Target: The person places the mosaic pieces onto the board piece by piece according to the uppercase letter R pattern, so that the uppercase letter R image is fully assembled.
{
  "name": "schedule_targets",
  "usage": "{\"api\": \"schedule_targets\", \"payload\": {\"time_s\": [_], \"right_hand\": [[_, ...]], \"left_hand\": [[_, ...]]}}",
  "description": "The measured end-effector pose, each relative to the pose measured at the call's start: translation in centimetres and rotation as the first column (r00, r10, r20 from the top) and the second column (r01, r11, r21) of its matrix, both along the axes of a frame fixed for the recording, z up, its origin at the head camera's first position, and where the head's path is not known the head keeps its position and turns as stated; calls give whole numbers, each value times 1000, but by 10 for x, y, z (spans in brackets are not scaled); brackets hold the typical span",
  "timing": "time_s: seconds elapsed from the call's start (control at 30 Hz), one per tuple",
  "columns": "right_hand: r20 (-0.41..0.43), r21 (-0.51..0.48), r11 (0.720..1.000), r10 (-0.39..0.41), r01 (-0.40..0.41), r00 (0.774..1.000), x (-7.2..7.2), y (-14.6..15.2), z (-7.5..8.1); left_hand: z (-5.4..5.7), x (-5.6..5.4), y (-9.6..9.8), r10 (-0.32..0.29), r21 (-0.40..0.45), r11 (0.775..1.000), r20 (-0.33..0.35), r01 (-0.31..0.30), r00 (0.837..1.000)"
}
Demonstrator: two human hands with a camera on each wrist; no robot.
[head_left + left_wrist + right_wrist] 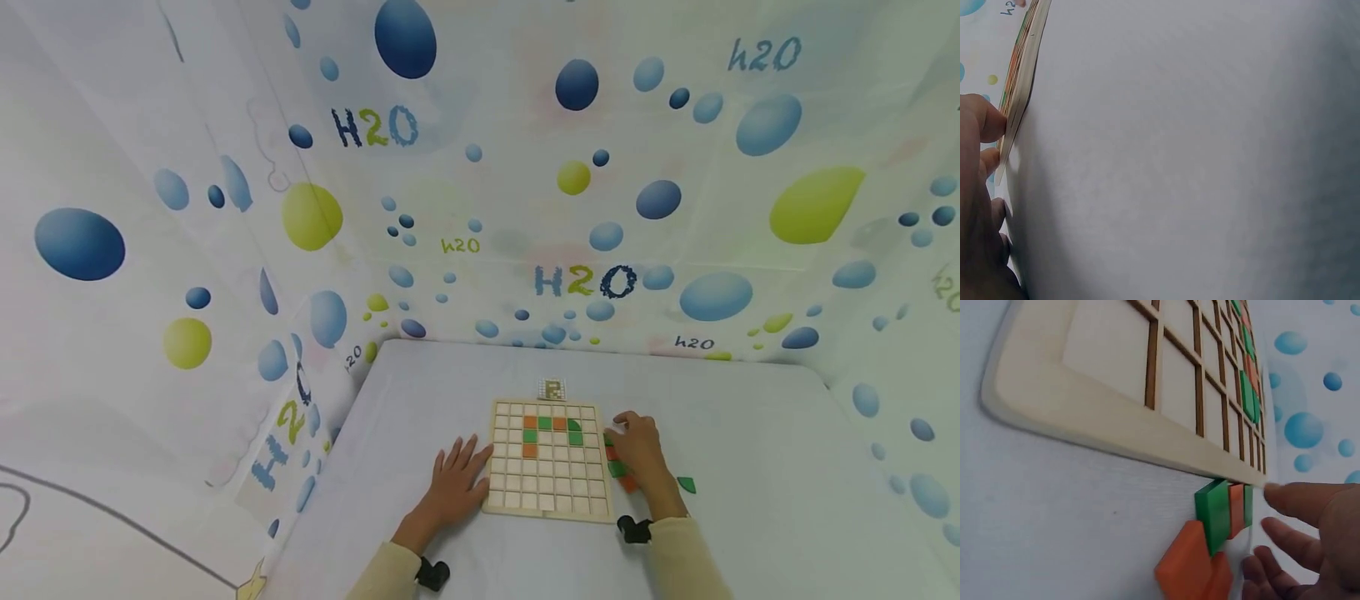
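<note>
A light wooden grid board [547, 515] lies on the white table, with several orange and green tiles in its cells, among them an orange tile [530, 451] and a green rounded piece [573, 425]. My left hand [454, 487] is spread flat at the board's left side, thumb and index fingertip touching its edge. Over loose pieces along the right side is my right hand [637, 450], its fingers loosely bent. The right wrist view shows a gap between thumb and fingers with nothing in it; a green tile [1212, 512] and an orange tile [1185, 562] lie close by.
Behind the board's top edge sits a small pattern card [552, 390]. A green quarter-round piece [686, 484] lies alone to the right of my right forearm. Around the table [757, 433] hang white sheets printed with blue and yellow-green drops.
</note>
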State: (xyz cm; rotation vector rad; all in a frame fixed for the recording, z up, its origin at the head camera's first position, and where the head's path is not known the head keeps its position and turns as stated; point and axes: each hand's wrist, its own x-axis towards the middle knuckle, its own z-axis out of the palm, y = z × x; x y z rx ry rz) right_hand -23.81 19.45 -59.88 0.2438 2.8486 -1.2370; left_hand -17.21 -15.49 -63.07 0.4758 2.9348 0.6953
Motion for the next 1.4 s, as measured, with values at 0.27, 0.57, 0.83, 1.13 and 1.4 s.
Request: {"api": "schedule_targets", "payload": {"time_s": [0.27,0.57,0.83,1.13,1.4], "right_hand": [[25,20,999,30,-30,999,1,13,-5],[-3,44,997,61,-61,998,3,25,-6],[19,79,990,112,-113,994,1,40,-13],[-7,26,993,112,-112,994,-3,46,-28],[-56,18,981,194,-193,979,-3,40,-22]], "left_hand": [[2,0,2,-8,24,1000,-16,8,1000],[-5,-2,2,4,15,1000,-15,-4,1000],[-4,-1,3,5,-3,1000,-4,-5,1000],[1,3,2,14,18,1000,-9,-13,1000],[2,2,0,5,5,1000,-4,-5,1000]]}}
